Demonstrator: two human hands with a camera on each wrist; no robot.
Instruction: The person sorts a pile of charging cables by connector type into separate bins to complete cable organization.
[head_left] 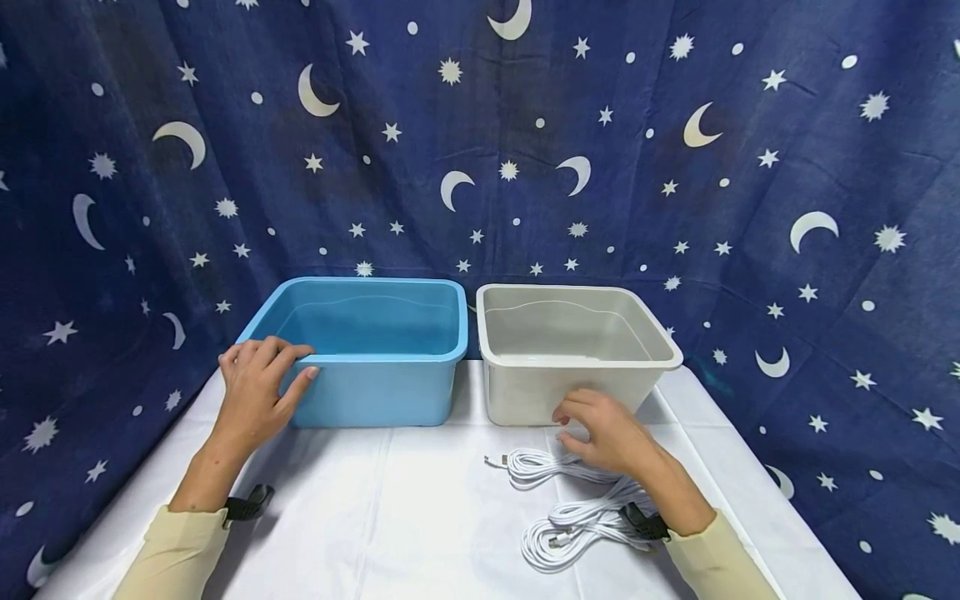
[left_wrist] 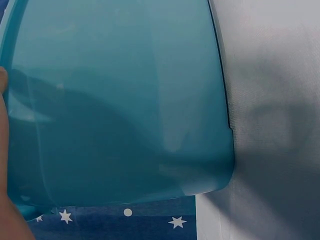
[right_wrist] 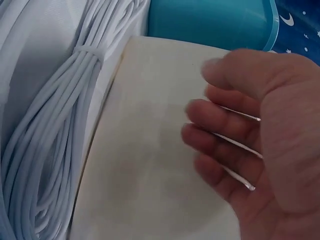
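Observation:
My left hand (head_left: 258, 387) holds the near left corner of a blue plastic bin (head_left: 375, 392), its fingers bent over the rim and the thumb against the outer front wall. In the left wrist view, that blue wall (left_wrist: 125, 110) fills most of the picture. My right hand (head_left: 603, 429) hovers in front of a light grey bin (head_left: 525, 396), fingers loosely bent and holding nothing. Below it on the table lie bundled white cables (head_left: 577, 533) with metal plugs, partly hidden by the right wrist. The right wrist view shows a cable bundle (right_wrist: 60, 130) tied around its middle.
Both bins stand side by side at the back of a table with a white cloth (head_left: 420, 517). Behind and at both sides hangs a dark blue curtain (head_left: 465, 108) with moons and stars. Dark straps (head_left: 251, 504) circle both wrists.

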